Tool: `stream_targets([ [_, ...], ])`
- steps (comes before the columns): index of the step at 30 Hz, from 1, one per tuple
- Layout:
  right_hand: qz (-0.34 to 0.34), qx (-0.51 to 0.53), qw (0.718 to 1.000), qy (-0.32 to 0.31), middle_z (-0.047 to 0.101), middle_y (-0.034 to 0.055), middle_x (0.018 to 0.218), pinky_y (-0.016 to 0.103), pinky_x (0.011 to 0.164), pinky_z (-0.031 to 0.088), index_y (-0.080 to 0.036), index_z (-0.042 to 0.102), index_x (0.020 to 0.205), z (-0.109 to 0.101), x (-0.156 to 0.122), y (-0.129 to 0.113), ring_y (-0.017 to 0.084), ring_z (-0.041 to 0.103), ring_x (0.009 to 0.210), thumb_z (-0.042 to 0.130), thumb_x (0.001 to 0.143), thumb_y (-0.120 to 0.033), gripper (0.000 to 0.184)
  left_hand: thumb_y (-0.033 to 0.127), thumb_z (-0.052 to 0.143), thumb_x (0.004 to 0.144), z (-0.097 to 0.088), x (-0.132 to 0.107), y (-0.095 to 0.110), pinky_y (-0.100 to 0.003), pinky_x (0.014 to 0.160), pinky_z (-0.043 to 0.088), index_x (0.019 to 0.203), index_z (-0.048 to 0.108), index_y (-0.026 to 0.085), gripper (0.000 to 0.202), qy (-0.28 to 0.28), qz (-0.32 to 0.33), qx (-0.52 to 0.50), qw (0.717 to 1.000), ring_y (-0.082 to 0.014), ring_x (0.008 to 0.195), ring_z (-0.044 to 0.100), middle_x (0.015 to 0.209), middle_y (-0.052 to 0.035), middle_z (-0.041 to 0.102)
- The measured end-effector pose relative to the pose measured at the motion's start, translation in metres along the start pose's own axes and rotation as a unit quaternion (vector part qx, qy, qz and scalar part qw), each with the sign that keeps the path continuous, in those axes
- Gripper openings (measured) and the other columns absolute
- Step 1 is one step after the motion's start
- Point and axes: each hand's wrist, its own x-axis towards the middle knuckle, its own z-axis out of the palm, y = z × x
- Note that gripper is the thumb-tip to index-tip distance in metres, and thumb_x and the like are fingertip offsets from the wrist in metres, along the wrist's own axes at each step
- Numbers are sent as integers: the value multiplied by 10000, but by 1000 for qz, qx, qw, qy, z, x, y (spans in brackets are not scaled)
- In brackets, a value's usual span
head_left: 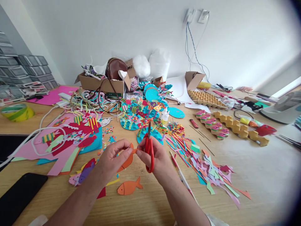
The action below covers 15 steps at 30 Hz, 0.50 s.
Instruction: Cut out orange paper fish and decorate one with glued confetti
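My left hand [114, 158] is closed on an orange paper piece [128, 160], pinching it at its top edge above the wooden table [258, 175]. My right hand [155, 158] grips red-handled scissors [149, 147] with the blades pointing away from me, and its fingertips also touch the orange piece. A finished orange paper fish [129, 187] lies flat on the table just below both hands.
Colourful paper scraps [211, 171] lie to the right, paper strips [180, 141] behind them. Pink and red sheets [68, 138] with a white cable sit left, a black phone [20, 196] at near left. Blue paper discs [131, 121], egg-carton crafts [235, 125] and cardboard boxes [103, 82] fill the back.
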Motion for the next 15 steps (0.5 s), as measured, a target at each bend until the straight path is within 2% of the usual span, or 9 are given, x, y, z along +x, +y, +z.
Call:
stream_targets([
  [3, 12, -38, 999, 5, 488, -33, 665, 224, 524, 335, -185, 483, 756, -8, -2, 5, 103, 427, 581, 595, 737, -373, 220, 302, 524, 796, -2, -3, -3, -200, 508, 278, 636, 492, 192, 197, 13, -21, -65, 998, -97, 555, 313, 595, 59, 360],
  [8, 18, -88, 994, -62, 403, -44, 577, 231, 505, 301, -192, 425, 643, -11, -9, 27, 104, 388, 544, 476, 822, -424, 298, 330, 551, 793, 0, -6, -6, -203, 547, 311, 662, 500, 198, 194, 7, -49, -158, 986, -104, 593, 337, 627, 50, 364],
  [12, 29, -86, 991, -96, 407, -38, 560, 228, 500, 302, -184, 427, 626, -1, -18, 30, 99, 378, 526, 432, 849, -480, 370, 327, 539, 802, 4, -4, -5, -209, 559, 316, 640, 495, 194, 214, 4, -36, -145, 989, -107, 594, 346, 606, 50, 371],
  [15, 38, -41, 992, -116, 417, -36, 552, 221, 488, 312, -181, 429, 645, 4, -24, 25, 96, 384, 510, 439, 837, -519, 389, 339, 511, 809, 5, -3, -2, -212, 535, 301, 621, 481, 189, 242, 1, -29, -108, 994, -104, 569, 326, 587, 51, 372],
])
